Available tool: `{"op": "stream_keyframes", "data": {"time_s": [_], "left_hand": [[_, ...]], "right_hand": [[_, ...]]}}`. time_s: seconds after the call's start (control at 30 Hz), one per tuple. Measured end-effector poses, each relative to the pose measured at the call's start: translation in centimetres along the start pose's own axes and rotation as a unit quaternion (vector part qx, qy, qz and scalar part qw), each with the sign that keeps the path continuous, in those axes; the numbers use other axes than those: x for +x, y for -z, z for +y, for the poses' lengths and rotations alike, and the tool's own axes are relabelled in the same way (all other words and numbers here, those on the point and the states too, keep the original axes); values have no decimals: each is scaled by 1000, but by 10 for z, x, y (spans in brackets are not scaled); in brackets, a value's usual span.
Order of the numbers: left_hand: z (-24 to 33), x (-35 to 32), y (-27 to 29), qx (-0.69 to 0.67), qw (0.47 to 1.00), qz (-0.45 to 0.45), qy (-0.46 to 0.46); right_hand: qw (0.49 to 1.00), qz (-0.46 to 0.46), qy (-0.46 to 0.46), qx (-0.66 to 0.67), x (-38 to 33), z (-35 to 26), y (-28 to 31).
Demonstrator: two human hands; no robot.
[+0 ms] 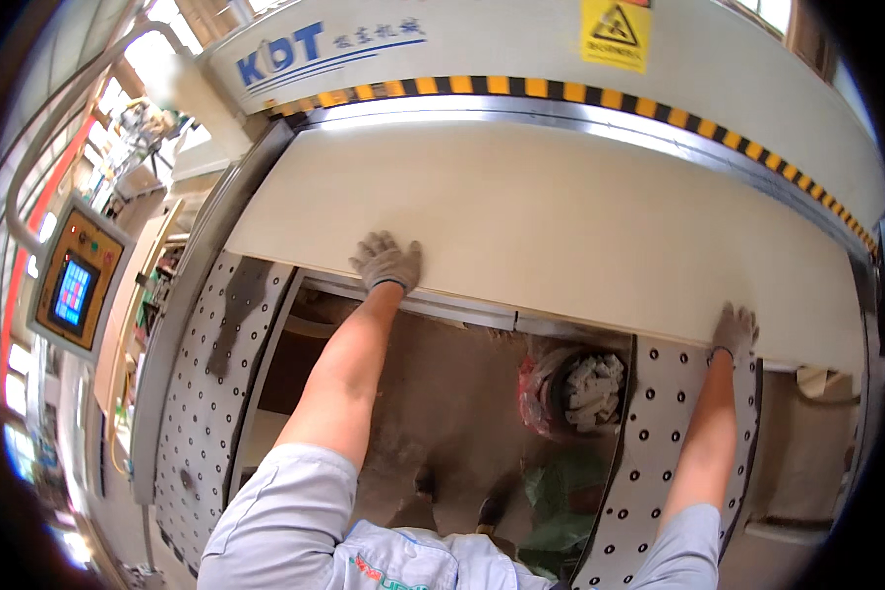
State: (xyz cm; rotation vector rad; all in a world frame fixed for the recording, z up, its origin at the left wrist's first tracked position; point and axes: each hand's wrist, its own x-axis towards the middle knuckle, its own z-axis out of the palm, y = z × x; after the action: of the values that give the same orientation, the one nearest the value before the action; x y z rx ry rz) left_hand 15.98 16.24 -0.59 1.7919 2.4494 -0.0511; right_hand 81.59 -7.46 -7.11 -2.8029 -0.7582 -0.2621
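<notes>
A wide cream-coloured board (551,216) lies flat, its far edge at the metal beam of a large machine. My left hand (385,264), in a grey work glove, rests on the board's near edge left of its middle, fingers spread. Far to the right, my right hand (735,332), gloved alike, lies on the same near edge with its fingers stretched forward. Both palms press on the board and neither grips it. Under the board's near edge stand two perforated support tables, the left one (202,393) and the right one (664,423).
A black-and-yellow striped strip (536,88) runs along the machine beam. At left hangs a control panel (79,280) with a lit screen. Between the tables, a bin of white offcuts (592,391) stands on the floor beside green sheeting (560,501).
</notes>
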Motion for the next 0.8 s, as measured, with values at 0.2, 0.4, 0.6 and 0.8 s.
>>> {"op": "stream_keyframes", "data": {"time_s": [0.2, 0.4, 0.6, 0.8], "left_hand": [[-10, 35, 2, -2, 992, 3, -128], [-12, 72, 16, -19, 963, -26, -269], [-25, 127, 21, -35, 938, -43, -342], [-89, 236, 4, -33, 962, 27, -271]], "right_hand": [[982, -156, 15, -108, -60, -130, 53], [974, -174, 118, -84, -161, -282, 57], [972, -172, 141, -79, -204, -360, 59], [969, -176, 140, -100, -203, -360, 48]]}}
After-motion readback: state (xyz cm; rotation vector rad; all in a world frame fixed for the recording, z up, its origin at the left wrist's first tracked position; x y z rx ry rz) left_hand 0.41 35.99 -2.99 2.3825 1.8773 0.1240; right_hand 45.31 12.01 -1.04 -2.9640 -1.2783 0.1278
